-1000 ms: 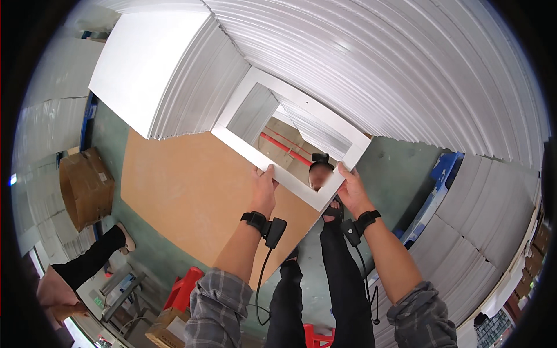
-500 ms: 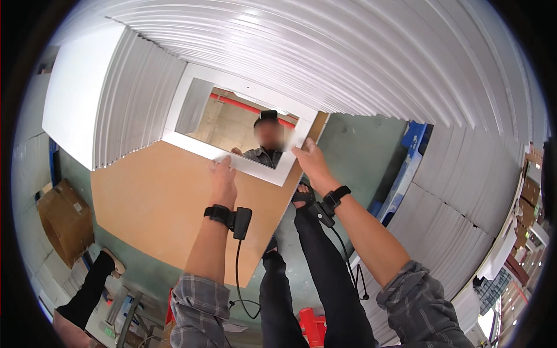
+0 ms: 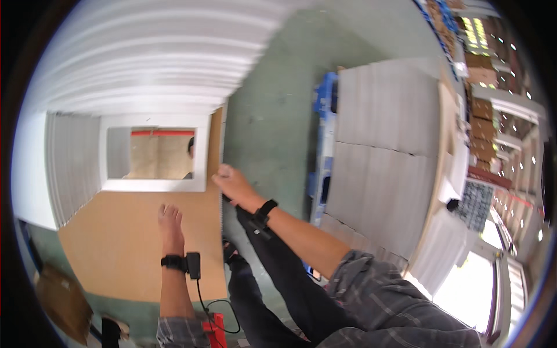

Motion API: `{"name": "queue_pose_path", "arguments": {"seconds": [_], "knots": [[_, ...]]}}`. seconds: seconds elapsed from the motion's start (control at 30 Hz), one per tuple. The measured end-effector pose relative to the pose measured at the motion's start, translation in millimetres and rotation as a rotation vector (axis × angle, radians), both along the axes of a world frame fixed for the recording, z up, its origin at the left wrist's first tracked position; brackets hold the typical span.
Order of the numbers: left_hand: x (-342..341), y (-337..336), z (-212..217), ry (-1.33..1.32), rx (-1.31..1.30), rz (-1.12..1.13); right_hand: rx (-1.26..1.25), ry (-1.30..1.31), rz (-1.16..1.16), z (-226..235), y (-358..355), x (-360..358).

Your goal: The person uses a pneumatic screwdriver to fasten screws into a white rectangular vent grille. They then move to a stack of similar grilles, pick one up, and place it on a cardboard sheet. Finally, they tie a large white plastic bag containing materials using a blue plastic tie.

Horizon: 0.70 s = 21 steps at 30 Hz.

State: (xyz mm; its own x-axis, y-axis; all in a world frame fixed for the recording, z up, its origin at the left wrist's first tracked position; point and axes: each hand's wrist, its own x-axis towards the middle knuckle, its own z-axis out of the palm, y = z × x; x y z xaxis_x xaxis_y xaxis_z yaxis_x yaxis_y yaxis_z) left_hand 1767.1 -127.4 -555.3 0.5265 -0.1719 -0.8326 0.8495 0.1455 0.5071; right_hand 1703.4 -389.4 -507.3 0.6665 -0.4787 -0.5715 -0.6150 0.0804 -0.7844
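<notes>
Head view, from where I stand: the white-framed mirror [image 3: 154, 153] lies flat on the tan board [image 3: 139, 243], just beside a stack of white panels [image 3: 72, 168]. The left hand [image 3: 170, 219], empty, is short of its near edge, fingers unclenched; the right hand [image 3: 232, 182] is by its near right corner, fingers too blurred to tell. I'd judge it stiff, slick, breakable: hold opposite outer edges.

Room before mirror [image 3: 158, 155], panels [image 3: 151, 75] behind
</notes>
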Motion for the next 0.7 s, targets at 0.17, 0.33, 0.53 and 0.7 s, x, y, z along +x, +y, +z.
{"name": "queue_pose_path", "arguments": {"seconds": [0.17,0.33,0.53,0.7], "knots": [[-86,-55,135,0.037,-0.028,-0.39,0.061,-0.109,-0.163,101,-1,-100],[-143,-103,272,-0.165,-0.072,-0.73,0.157,-0.102,-0.155,271,-22,-181],[-172,-252,455,-0.754,-0.122,-1.048,0.027,-0.184,-0.614,419,-67,-271],[-196,-439,519,-1.44,-0.193,-1.126,-0.082,-0.369,-0.987,454,-149,-319]]}}
